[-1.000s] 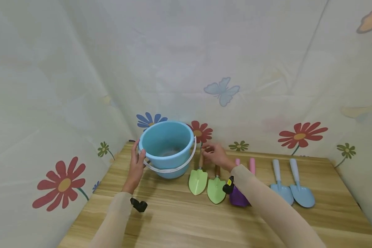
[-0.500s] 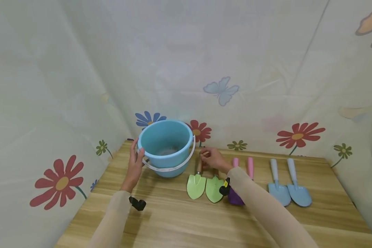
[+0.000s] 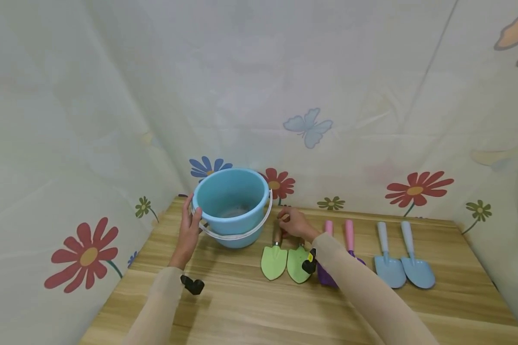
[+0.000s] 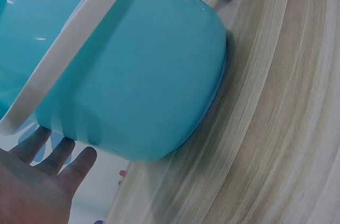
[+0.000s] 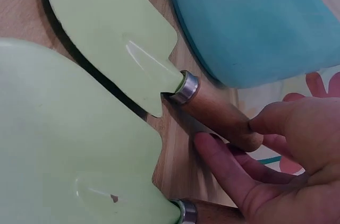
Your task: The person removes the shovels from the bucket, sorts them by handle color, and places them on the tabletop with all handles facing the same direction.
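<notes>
My left hand (image 3: 189,235) rests against the left side of a light blue bucket (image 3: 237,225); in the left wrist view its fingers (image 4: 56,155) lie fairly straight and spread on the outer wall. The bucket's white handle (image 3: 237,236) hangs down in front. With thumb and fingers, my right hand (image 3: 297,223) pinches the wooden handle end of the left green trowel (image 3: 274,262), which lies beside the bucket. A second green trowel (image 3: 298,264) lies close on its right, its handle mostly under the right hand.
Two pink-handled tools, one with a pink handle (image 3: 349,235), lie partly under the right sleeve, purple heads showing. Two blue trowels, including the right blue trowel (image 3: 417,272), lie further right. A flower-printed sheet (image 3: 354,143) hangs behind the wooden table (image 3: 250,306).
My right hand has drawn the left green trowel slightly toward me, its blade now nearly level with the second one. The left hand and bucket have stayed in place.
</notes>
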Tool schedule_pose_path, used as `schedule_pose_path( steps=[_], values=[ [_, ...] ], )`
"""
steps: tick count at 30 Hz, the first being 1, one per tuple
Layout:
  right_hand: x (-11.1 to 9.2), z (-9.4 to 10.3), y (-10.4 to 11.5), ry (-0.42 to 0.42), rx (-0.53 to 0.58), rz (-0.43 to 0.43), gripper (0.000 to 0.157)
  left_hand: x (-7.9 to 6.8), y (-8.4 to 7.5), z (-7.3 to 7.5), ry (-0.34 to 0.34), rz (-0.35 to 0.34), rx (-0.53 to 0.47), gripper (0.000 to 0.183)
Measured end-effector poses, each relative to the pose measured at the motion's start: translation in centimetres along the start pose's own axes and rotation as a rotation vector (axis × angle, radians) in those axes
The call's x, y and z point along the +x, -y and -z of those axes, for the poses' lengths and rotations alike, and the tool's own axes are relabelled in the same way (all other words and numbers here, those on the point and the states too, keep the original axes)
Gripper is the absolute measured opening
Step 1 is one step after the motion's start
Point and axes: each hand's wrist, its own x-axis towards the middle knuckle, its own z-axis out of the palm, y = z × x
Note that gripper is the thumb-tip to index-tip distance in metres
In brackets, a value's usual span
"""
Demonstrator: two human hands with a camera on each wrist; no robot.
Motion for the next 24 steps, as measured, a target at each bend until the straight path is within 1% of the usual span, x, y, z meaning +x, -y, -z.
schedule_pose_path(
  steps=[7,14,17,21,24],
  values=[
    [-0.03,0.13,0.02,-0.005,-0.027,-0.027,0.024,0.02,0.16,0.08,-0.007,-0.017,0.025,0.057],
    [-0.32,0.14,-0.06,0.026,-0.021,-0.032,0.027,-0.14,0.47,0.04,0.005,0.007,0.041,0.059],
    [-0.37,0.10,-0.16,0.026,-0.024,-0.028,0.027,-0.16,0.48,-0.01,0.005,0.010,0.054,0.059],
    [-0.37,0.19,0.04,0.014,-0.071,-0.001,0.028,-0.04,0.25,-0.01,0.008,-0.005,0.030,0.060],
    [-0.49,0.33,0.44,0.019,-0.135,0.030,0.032,-0.08,0.05,0.13,0.015,-0.007,0.013,0.061]
  ],
)
